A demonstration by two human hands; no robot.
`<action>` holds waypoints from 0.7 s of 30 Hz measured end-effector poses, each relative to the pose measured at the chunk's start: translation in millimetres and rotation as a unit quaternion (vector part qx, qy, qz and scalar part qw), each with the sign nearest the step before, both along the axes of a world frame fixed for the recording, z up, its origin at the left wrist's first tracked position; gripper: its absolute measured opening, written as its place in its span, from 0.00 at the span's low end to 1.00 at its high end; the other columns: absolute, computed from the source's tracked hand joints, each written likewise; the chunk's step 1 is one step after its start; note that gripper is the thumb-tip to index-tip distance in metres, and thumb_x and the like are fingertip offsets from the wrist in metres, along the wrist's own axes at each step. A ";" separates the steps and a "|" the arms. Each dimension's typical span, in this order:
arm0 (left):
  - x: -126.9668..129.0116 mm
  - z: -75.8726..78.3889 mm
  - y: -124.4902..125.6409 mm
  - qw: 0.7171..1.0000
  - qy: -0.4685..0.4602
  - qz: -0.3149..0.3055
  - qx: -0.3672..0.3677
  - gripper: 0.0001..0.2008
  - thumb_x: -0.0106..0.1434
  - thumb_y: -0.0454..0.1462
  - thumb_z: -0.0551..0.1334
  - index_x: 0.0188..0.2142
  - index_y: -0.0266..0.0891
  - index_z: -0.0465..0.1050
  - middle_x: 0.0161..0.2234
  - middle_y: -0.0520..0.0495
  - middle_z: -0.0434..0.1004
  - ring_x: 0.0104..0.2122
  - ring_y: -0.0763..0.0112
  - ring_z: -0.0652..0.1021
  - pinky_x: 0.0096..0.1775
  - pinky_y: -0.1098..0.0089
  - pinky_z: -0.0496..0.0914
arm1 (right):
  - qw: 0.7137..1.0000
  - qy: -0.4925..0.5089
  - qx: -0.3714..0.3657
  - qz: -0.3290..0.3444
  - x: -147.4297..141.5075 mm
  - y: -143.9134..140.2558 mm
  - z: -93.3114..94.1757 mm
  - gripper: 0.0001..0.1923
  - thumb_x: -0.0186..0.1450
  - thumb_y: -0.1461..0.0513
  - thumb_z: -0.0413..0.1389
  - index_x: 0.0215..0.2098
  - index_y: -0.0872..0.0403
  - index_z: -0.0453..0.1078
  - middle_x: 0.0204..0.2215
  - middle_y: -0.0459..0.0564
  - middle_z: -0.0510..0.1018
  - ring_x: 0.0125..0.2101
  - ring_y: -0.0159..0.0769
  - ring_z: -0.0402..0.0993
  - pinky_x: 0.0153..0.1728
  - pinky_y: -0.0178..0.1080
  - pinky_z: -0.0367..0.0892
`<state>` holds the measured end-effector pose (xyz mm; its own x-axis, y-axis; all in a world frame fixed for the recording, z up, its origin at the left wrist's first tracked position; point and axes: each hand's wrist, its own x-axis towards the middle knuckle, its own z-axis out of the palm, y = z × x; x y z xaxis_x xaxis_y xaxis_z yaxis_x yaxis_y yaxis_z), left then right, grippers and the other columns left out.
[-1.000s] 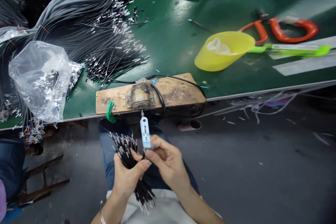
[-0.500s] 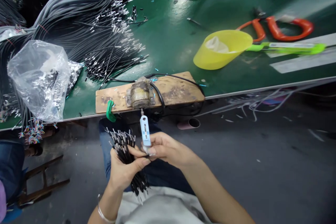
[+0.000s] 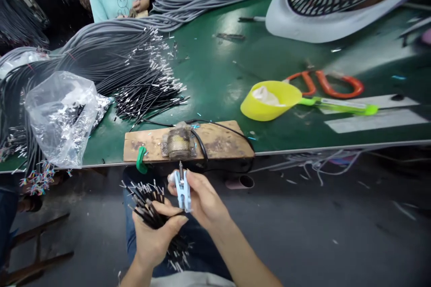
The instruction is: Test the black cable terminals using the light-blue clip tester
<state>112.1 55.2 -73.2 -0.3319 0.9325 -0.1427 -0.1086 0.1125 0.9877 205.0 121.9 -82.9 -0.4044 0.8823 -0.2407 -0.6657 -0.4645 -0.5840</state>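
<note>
Left hand (image 3: 153, 237) clenched around a bundle of black wires (image 3: 148, 204), bare tips fanning up and left of the fist. Right hand (image 3: 202, 199) just beside it, grasping a pale blue clip tool (image 3: 182, 188) upright, metal tip pointing toward the wooden block (image 3: 222, 136) on the green table (image 3: 215, 71) edge above.

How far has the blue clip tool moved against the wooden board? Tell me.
Yes. The blue clip tool in the right hand has gone up toward the wooden board; its metal tip now nearly meets the board's front edge.
</note>
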 end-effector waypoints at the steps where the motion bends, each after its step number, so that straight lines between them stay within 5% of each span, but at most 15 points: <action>1: 1.9 -0.4 0.9 1.000 -0.003 -0.002 -0.002 0.02 0.45 0.33 0.69 0.20 0.39 0.78 0.20 0.49 0.76 0.23 0.68 0.74 0.30 0.67 0.70 | 1.000 0.014 -0.007 0.008 -1.1 -1.8 -3.6 0.20 0.49 0.47 0.62 0.22 0.57 0.74 0.14 0.45 0.70 0.17 0.28 0.62 0.19 0.32 0.58; 7: 2.3 1.2 -1.8 0.999 -0.015 -0.007 -0.035 0.06 0.43 0.40 0.70 0.18 0.42 0.77 0.17 0.50 0.73 0.20 0.69 0.72 0.27 0.68 0.70 | 0.998 0.008 -0.036 0.043 6.9 -5.6 -27.7 0.25 0.52 0.41 0.54 0.26 0.55 0.74 0.17 0.48 0.71 0.18 0.32 0.62 0.20 0.36 0.60; 12: -6.8 -2.4 -10.0 0.996 -0.016 -0.038 -0.078 0.07 0.43 0.41 0.71 0.19 0.41 0.78 0.18 0.48 0.71 0.20 0.70 0.69 0.26 0.68 0.68 | 0.990 -0.117 0.039 -0.072 27.9 -18.9 -39.8 0.16 0.54 0.49 0.59 0.23 0.54 0.71 0.17 0.44 0.64 0.19 0.30 0.58 0.21 0.35 0.57; 16: -8.3 -11.5 -17.3 0.989 -0.006 -0.075 -0.130 0.10 0.51 0.41 0.65 0.31 0.38 0.80 0.14 0.52 0.66 0.14 0.78 0.62 0.17 0.74 0.60 | 0.900 -0.326 0.227 -0.178 33.1 -41.5 -26.9 0.09 0.57 0.61 0.59 0.21 0.53 0.68 0.18 0.44 0.64 0.22 0.31 0.58 0.22 0.35 0.54; 19: -3.0 -15.9 -22.2 0.983 0.003 -0.116 -0.146 0.11 0.52 0.41 0.64 0.20 0.35 0.78 0.12 0.52 0.63 0.13 0.79 0.60 0.16 0.75 0.57 | 0.827 -0.396 0.364 -0.165 28.1 -49.6 -13.8 0.04 0.55 0.67 0.60 0.24 0.53 0.69 0.18 0.44 0.67 0.23 0.33 0.60 0.24 0.36 0.56; 21: -0.3 -18.0 -25.4 0.981 0.005 -0.127 -0.144 0.13 0.49 0.39 0.66 0.14 0.35 0.74 0.13 0.52 0.64 0.15 0.78 0.62 0.18 0.75 0.59 | 0.821 -0.395 0.388 -0.136 25.3 -48.1 -10.2 0.05 0.57 0.67 0.58 0.25 0.53 0.69 0.19 0.45 0.69 0.24 0.33 0.61 0.24 0.37 0.57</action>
